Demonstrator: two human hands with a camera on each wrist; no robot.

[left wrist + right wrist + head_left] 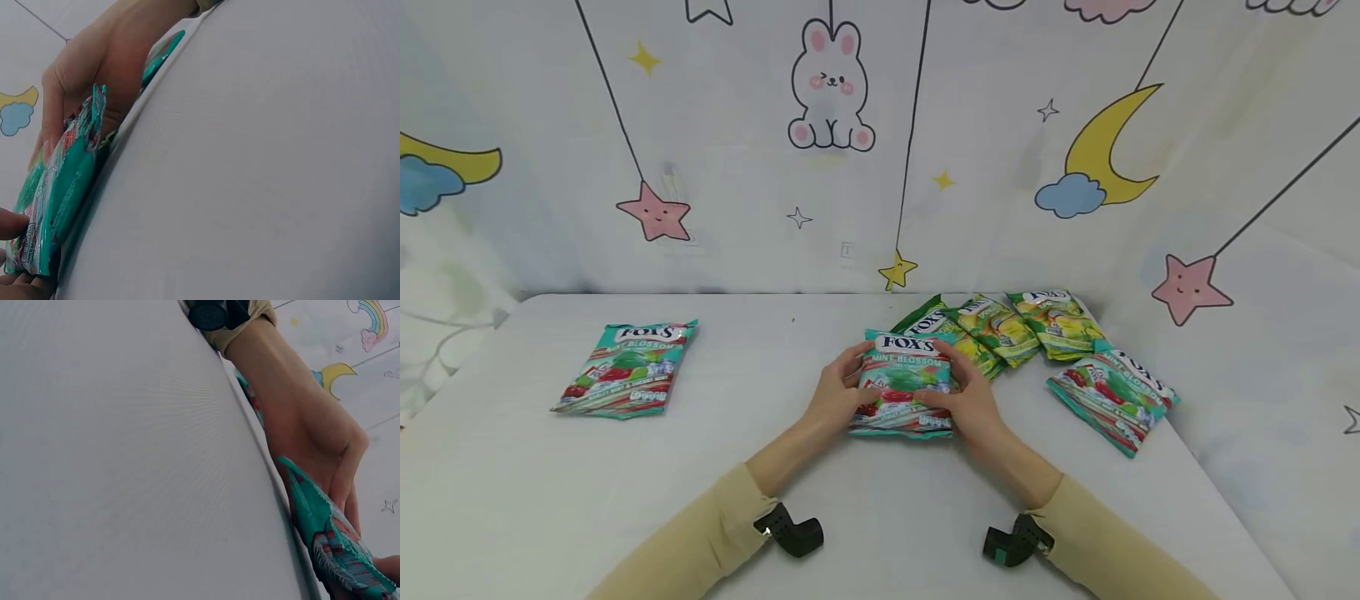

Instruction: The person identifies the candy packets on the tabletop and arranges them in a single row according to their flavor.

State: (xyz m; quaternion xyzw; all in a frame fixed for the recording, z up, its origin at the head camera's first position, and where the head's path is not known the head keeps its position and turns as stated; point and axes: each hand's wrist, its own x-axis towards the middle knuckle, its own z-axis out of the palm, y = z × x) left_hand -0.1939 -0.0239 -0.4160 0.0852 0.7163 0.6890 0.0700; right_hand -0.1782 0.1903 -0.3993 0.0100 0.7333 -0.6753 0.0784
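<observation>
Gripping one teal FOX'S Mint Blossom candy bag (pixel 901 373) from both sides, the person leans two forearms in over the white table (pixel 887 517). I see the left hand (pixel 835 396) curled round the bag's left edge, its thumb pressed on the printed front and its forefinger up near the top corner. Mirroring it, the right hand (pixel 973 404) closes on the opposite edge, thumb across the front, forefinger reaching to the upper corner. Neither is spread wide; the bag fills the space between them. Whether its underside rests on the tabletop, I can't tell.

The held bag sits near the middle of the table, partly covering the leftmost green-and-yellow bag (pixel 925 318). Just to the right of that one lie a middle green-and-yellow bag (pixel 996 329) and a far green-and-yellow bag (pixel 1056 323). Another teal bag (pixel 1114 396) lies slanted by the table's right edge; one more teal packet (pixel 631 371) lies well apart, off to the left.
</observation>
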